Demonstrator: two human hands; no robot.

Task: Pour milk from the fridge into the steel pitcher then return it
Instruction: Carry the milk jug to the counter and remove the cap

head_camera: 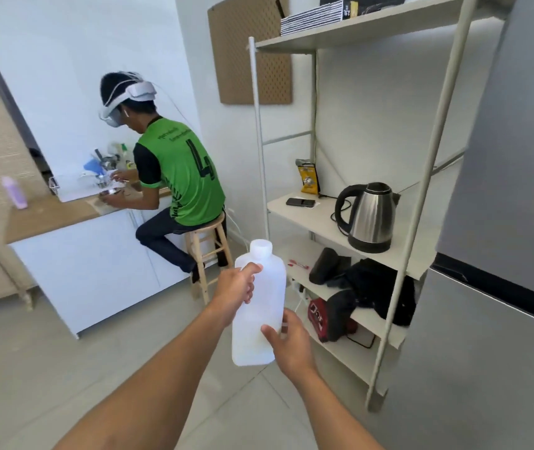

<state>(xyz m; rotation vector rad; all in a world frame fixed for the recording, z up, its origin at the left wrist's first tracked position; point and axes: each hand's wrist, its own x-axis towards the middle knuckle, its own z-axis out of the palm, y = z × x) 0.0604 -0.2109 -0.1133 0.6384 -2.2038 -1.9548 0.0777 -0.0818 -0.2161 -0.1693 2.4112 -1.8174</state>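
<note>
Your left hand grips the milk jug high on its shoulder, just under the capped neck. Your right hand curls round its lower side. It hangs near upright above the floor, left of the fridge. Expect smooth, slightly squashy plastic and sloshing weight, so support it low.

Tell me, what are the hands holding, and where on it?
A white plastic bottle, held by both hands: the left hand grips its upper side, the right hand its lower side.
</note>
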